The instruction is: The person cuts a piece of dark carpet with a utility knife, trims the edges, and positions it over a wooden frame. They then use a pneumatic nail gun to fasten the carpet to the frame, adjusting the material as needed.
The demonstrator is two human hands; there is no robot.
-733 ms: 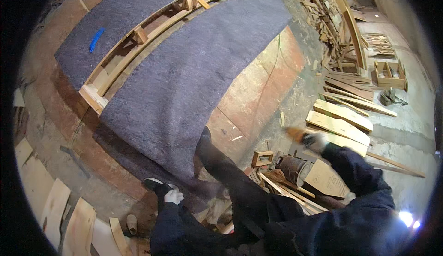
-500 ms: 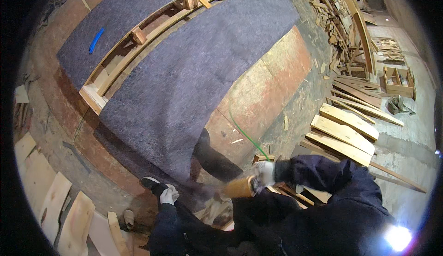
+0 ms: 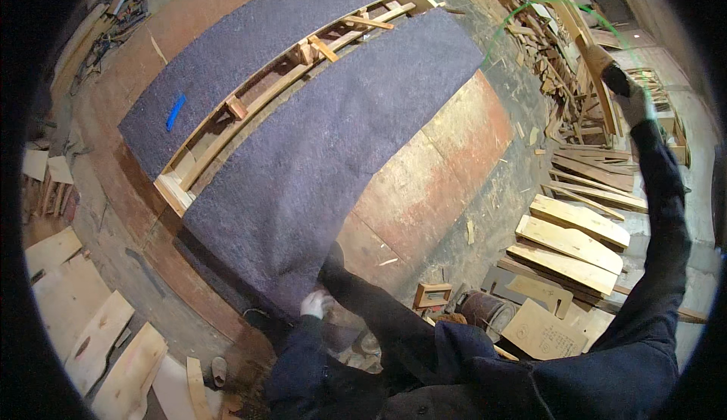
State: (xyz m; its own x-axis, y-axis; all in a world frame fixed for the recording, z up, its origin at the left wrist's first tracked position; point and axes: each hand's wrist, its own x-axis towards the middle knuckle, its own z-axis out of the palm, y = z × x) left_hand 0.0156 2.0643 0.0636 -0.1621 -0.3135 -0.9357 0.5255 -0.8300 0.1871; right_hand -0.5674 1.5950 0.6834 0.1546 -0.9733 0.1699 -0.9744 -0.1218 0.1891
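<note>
A dark grey felt-like sheet (image 3: 280,162) lies over a low, wide board form and creases toward its near edge. At that edge my left hand (image 3: 314,304), in a white glove, is closed on the cloth, its fingertips partly hidden. My right arm is stretched far out to the right. White-gloved too, my right hand (image 3: 638,107) is closed around a brown-and-black hand tool (image 3: 598,58), blurred, its exact kind unclear. A thin green hose (image 3: 564,0) arcs beside it, also blurred. A reddish board surface (image 3: 432,185) shows beside the cloth.
A long wooden frame (image 3: 250,109) divides the sheet from another, which bears a blue strip (image 3: 176,112). Shaped boards (image 3: 568,243) lie at right, scrap wood (image 3: 545,56) behind them. A small wooden box (image 3: 433,295), a round can (image 3: 488,310) and cardboard (image 3: 541,329) are near me.
My right hand has swung the tool from near my body out to the far right, the green hose looping along. My left hand has moved right to the sheet's near edge.
</note>
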